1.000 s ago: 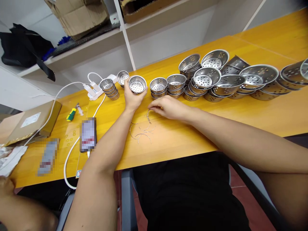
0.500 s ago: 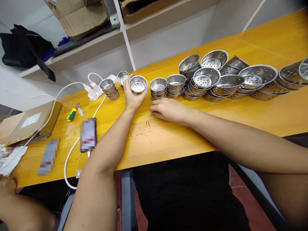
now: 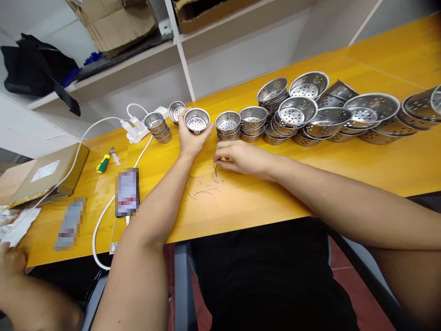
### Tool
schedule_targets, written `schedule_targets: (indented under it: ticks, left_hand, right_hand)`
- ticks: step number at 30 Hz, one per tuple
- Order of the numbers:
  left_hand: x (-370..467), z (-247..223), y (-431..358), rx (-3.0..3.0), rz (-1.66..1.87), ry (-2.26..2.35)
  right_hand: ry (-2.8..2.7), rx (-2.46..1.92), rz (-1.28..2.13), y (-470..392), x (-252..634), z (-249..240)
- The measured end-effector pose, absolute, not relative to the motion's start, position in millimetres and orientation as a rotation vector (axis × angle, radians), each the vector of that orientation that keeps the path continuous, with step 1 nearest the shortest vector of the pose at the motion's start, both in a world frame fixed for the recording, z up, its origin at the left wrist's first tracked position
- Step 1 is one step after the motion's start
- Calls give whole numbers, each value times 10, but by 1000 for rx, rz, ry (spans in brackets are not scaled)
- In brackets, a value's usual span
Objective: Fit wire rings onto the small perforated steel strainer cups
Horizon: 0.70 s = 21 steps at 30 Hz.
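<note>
My left hand [image 3: 191, 140] is wrapped round a perforated metal cup [image 3: 196, 121], thumb and fingers on either side of it. Right of it, my right hand [image 3: 229, 155] is closed, its fingertips pinched at the top of some thin wire; the exact hold is too small to make out. Several curved thin wires [image 3: 208, 192] lie on the table just below and left of my right hand. Stacked small metal cups [image 3: 228, 122] stand between and behind my hands. Another stack of small cups [image 3: 155, 122] is left of my left hand, beside a single tilted cup [image 3: 177, 110].
Stacks of larger perforated bowls [image 3: 296, 111] run along the right. On the left are a power strip [image 3: 137, 132], a phone [image 3: 127, 193], a screwdriver [image 3: 103, 164], a cardboard box [image 3: 51, 172] and another person's hand [image 3: 13, 258]. A shelf [image 3: 113, 64] rises behind.
My right hand has shifted slightly, its fingers a little less curled, and the wires under its fingertips lie differently. My left hand still holds the cup, its thumb slightly farther from the rim.
</note>
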State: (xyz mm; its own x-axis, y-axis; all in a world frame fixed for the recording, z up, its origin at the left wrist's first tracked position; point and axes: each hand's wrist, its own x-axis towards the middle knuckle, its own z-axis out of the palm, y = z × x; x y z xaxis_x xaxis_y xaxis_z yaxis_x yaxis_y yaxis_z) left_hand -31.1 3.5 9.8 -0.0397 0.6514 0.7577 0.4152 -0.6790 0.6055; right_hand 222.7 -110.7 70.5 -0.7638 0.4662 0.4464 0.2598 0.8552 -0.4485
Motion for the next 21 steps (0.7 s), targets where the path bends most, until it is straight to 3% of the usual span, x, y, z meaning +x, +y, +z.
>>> schedule_targets:
  ticks: [6,13,21]
  left_hand:
    - [-343,193,62,2008,1818,1136]
    - [-251,619,-68,2021,1534,945]
    - [36,941,-522,2242,1193,461]
  right_hand:
    - [-1869,-571,841,-1107,2245,818]
    - [-1617,-820,635,-966,2372,831]
    - [-1587,-929,646,-870,2406,769]
